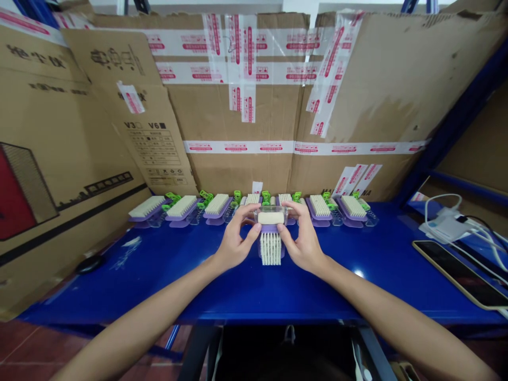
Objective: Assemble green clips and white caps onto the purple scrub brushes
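Observation:
My left hand point(238, 235) and my right hand point(304, 235) grip the two ends of a small clear plastic case point(260, 217), thumbs in front and fingers behind. A smooth cream block point(271, 218) shows at the case. Just below it, between my thumbs, a purple base point(270, 228) carries ridged rows of cream bristles point(271, 248), like a brush head. Whether the case and the brush are joined is hidden from me. Beyond my hands stands a row of several similar purple brushes point(217, 206), each with a green piece point(206, 199) and a clear plastic part point(196, 214) beside it.
The blue table point(178, 286) is backed by taped cardboard sheets point(246, 169), with a printed cardboard panel point(59, 148) at left. A dark round object point(89, 264) lies left. On the right are a phone point(462, 272) and a white power strip point(446, 225) with cables.

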`<state>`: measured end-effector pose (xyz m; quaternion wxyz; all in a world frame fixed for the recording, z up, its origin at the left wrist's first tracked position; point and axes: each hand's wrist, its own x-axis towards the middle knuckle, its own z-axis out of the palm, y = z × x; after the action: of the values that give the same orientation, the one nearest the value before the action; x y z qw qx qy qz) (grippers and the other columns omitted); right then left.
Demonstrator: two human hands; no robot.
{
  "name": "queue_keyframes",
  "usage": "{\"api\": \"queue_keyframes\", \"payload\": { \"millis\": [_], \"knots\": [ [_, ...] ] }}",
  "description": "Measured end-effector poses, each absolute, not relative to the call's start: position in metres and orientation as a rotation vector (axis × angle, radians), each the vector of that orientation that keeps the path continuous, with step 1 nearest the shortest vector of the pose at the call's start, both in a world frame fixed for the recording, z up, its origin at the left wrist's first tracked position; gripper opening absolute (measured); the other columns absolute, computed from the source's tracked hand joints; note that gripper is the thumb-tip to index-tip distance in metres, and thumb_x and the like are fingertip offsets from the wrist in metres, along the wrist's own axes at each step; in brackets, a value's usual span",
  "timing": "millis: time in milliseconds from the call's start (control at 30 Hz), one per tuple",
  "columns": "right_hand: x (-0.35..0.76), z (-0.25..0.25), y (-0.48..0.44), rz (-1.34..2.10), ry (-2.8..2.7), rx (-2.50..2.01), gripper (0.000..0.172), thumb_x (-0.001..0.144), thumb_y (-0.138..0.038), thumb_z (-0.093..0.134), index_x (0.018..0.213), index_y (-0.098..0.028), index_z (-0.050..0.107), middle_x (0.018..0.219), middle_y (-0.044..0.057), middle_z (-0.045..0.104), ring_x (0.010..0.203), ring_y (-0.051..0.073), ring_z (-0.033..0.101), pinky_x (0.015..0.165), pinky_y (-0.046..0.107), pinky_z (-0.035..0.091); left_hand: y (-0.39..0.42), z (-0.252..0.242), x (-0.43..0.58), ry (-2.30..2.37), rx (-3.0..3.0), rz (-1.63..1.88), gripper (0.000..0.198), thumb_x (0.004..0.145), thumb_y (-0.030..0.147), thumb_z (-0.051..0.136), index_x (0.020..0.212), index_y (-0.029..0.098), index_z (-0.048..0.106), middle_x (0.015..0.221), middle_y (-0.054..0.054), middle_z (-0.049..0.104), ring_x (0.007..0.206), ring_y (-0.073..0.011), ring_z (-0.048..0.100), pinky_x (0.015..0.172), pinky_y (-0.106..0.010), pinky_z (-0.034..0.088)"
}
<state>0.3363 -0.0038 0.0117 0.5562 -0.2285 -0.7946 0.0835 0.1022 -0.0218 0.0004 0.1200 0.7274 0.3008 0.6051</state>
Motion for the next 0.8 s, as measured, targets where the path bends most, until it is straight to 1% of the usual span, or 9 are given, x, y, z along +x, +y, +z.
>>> {"api": "queue_keyframes", "payload": {
  "millis": [167,367,433,633,800],
  "knots": [
    [0.3373,0.0158,-0.0045,0.167,-1.910,-0.535,0.054,0.119,-0.033,0.058,0.170,-0.033,0.042,0.158,0.017,0.061,0.142,0.035,0.067,0.116,0.065,0.065,-0.0223,0.0017,0.1014,0.885,2.171,1.762,0.040,0.115,0.038,0.069,0.154,0.030,0.063,0.140,-0.012,0.073,0.119,-0.0242,0.077,0.097,-0.039,0.069],
    [0.3389,0.0162,-0.0042,0.126,-1.948,-0.528,0.052,0.118,-0.033,0.057,0.169,-0.035,0.047,0.156,0.015,0.064,0.148,0.037,0.064,0.123,0.068,0.059,-0.0187,-0.0013,0.1002,0.868,2.218,1.768,0.039,0.115,0.035,0.067,0.154,0.030,0.061,0.142,-0.012,0.070,0.119,-0.0236,0.076,0.096,-0.038,0.068],
    [0.3391,0.0152,-0.0036,0.138,-1.954,-0.525,0.050,0.119,-0.033,0.057,0.167,-0.034,0.048,0.155,0.015,0.065,0.147,0.036,0.065,0.122,0.067,0.059,-0.0179,-0.0021,0.0998,0.870,2.209,1.770,0.039,0.115,0.035,0.067,0.153,0.030,0.061,0.142,-0.012,0.070,0.119,-0.0237,0.076,0.096,-0.038,0.068],
    [0.3384,0.0106,-0.0015,0.249,-1.954,-0.531,0.046,0.120,-0.036,0.056,0.166,-0.033,0.047,0.152,0.014,0.068,0.135,0.032,0.072,0.114,0.058,0.065,-0.0194,0.0005,0.1002,0.867,2.201,1.751,0.039,0.115,0.036,0.069,0.153,0.031,0.061,0.144,-0.012,0.069,0.118,-0.0228,0.076,0.096,-0.037,0.069],
    [0.3385,0.0093,-0.0002,0.318,-1.941,-0.552,0.049,0.120,-0.038,0.057,0.166,-0.031,0.044,0.150,0.015,0.068,0.130,0.031,0.075,0.113,0.056,0.065,-0.0197,0.0022,0.1015,0.878,2.155,1.711,0.040,0.116,0.037,0.068,0.154,0.029,0.061,0.144,-0.013,0.070,0.115,-0.0221,0.077,0.094,-0.035,0.069]
  ]
}}
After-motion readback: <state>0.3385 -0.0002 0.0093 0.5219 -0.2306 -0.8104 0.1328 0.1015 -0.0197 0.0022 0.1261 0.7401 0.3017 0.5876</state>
